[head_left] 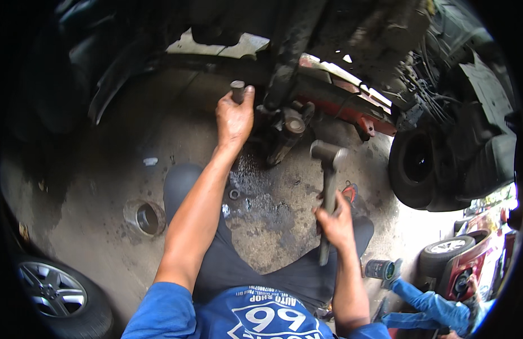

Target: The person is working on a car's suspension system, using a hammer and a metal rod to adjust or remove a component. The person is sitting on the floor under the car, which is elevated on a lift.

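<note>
My left hand [235,117] is closed around a short metal bar with a round, flat end [237,86], likely a punch or chisel; its lower part is hidden by the fingers. Raised over the floor, my right hand [336,223] grips the handle of a short sledgehammer [329,155], head up. Between the two hands, beyond them, a greasy metal suspension part [293,123] with a round end hangs under the vehicle. The bar is just left of this part, and the hammer head lies to its right, apart from it.
A metal ring [234,194] and a hollow cylinder [148,218] lie on the stained floor. A wheel [52,291] is at the lower left, a tire [415,161] at the right. A can [380,269] stands near another person in jeans [428,305]. Vehicle undersides hang above.
</note>
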{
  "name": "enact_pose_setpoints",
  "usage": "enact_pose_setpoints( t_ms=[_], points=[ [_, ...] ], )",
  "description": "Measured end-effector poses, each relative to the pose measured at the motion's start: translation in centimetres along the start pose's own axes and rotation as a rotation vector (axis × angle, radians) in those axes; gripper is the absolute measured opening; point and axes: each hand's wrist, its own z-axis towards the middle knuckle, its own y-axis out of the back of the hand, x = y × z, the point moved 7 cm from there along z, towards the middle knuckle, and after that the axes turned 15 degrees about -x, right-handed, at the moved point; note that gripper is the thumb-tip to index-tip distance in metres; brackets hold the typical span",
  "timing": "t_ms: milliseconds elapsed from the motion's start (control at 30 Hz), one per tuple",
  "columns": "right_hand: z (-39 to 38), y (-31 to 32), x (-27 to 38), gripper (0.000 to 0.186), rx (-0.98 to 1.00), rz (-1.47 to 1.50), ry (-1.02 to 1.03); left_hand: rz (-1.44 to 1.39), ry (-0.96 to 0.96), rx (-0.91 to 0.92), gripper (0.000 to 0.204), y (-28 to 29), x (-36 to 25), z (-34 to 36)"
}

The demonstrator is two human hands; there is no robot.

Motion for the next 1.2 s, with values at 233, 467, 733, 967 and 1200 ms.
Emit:
enact_pose_setpoints(
  t_ms=[233, 467, 733, 967, 1200],
  points=[
    [-4.7, -2.1, -15.0, 0.032, 0.082, 0.043, -0.526, -0.343, -0.083, 0.197, 0.039, -3.8, -11.7, 0.0],
    [-5.3, -4.6, -20.1, 0.049, 0.263, -0.365, -0.545, -0.346, -0.204, 0.242, 0.032, -9.7, -20.4, -1.8],
    [-5.5, -5.2, -18.2, 0.042, 0.215, 0.0, -0.584, -0.539, -0.045, 0.376, 0.024, -8.7, -21.4, -3.1],
    [-5.6, -6.2, -16.7, 0.057, 0.212, 1.056, -0.952, -0.637, 0.607, 0.241, 0.034, 0.4, -6.0, -12.1],
    [-6.5, -4.9, -16.3, 0.044, 0.293, 1.125, -0.976, -0.491, 1.189, -0.046, 0.029, 2.7, 11.9, -16.6]
  ],
)
